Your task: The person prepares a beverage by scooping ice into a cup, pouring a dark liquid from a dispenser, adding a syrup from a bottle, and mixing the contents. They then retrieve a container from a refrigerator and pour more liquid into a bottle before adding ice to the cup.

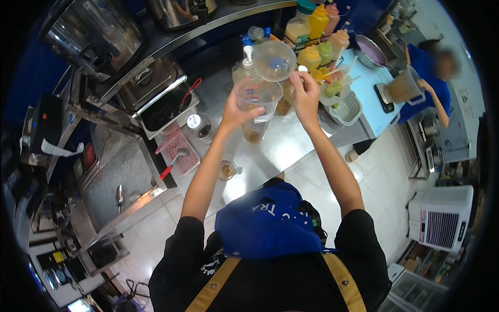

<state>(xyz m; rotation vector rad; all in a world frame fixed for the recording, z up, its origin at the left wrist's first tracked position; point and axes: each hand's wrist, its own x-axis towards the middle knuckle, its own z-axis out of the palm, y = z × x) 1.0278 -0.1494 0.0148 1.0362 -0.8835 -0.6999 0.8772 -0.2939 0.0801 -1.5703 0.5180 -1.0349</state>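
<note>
My left hand (238, 115) is wrapped around a clear plastic cup (266, 99) with marks on its wall. Brown liquid shows low in the cup, above the steel counter (286, 134). With thumb and fingers, my right hand (306, 97) pinches the edge of a clear round plastic lid or cup (275, 58), raised just beyond the first cup's rim. A pump bottle (247, 64) with a white pump top stands behind, partly hidden. Left of the cup is a ribbed clear jar (204, 130) with a white lid.
A tub of pink pearls (183, 156) with a red-handled spoon and a small measuring cup (227, 171) sit nearer me. Dark contents fill a steel pan (167, 113) at left. Squeeze bottles (310, 58) crowd the back. At right, a co-worker (432, 85) holds a pitcher (403, 85).
</note>
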